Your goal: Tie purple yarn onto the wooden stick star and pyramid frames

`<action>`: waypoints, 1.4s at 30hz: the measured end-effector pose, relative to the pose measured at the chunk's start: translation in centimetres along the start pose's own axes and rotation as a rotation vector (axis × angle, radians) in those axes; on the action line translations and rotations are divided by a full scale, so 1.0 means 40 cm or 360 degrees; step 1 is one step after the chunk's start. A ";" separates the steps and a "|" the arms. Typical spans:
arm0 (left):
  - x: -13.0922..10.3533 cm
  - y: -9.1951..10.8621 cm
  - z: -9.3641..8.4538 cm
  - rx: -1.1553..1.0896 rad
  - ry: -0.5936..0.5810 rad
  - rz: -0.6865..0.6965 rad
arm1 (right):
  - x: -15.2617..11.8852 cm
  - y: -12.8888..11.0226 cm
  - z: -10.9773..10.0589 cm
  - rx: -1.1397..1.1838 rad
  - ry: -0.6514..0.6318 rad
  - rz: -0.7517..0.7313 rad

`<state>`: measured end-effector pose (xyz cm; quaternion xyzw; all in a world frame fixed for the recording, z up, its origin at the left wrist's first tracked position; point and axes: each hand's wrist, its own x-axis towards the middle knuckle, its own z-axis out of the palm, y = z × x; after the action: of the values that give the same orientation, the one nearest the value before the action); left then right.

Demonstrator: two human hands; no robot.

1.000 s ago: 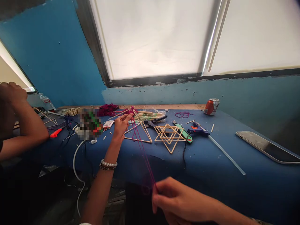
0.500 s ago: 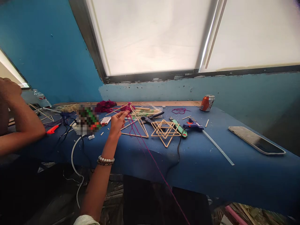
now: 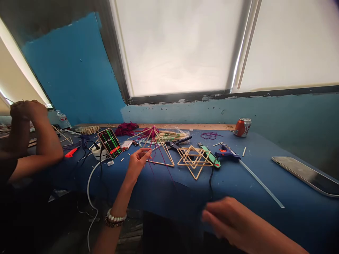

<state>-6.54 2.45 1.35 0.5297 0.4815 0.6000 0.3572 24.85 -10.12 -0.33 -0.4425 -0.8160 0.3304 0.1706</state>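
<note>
A pyramid of thin wooden sticks (image 3: 169,158) stands on the blue table, magenta yarn (image 3: 153,131) wound round its top. My left hand (image 3: 137,163) is at its left side, thumb and fingertips pinched on one of its sticks. Loose magenta strands hang from the top and run down past the base. Low at the right, my right hand (image 3: 229,220) is in front of the table edge, blurred, its fingers drawn together; what they hold is too smeared to tell. A flat star-shaped stick frame (image 3: 196,176) lies right of the pyramid.
Black pliers (image 3: 174,144), a green cutter (image 3: 212,158), a blue glue gun (image 3: 228,152) with a long glue stick, a can (image 3: 242,127) and a phone (image 3: 304,173) lie around. Another phone (image 3: 109,143) leans at left, near another person's arm (image 3: 45,137).
My left hand has moved down from the pyramid's top to its side. My right hand has come into view at the lower right. The view has shifted, so things appear lower.
</note>
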 end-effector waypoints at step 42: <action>-0.010 -0.066 -0.061 0.0227 -0.0105 0.0051 | 0.460 -0.198 0.027 0.0347 0.0284 -0.0655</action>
<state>-9.08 2.35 -1.23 0.5808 0.5025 0.5521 0.3246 9.29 1.73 4.08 -0.2733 -0.8302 0.3343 0.3525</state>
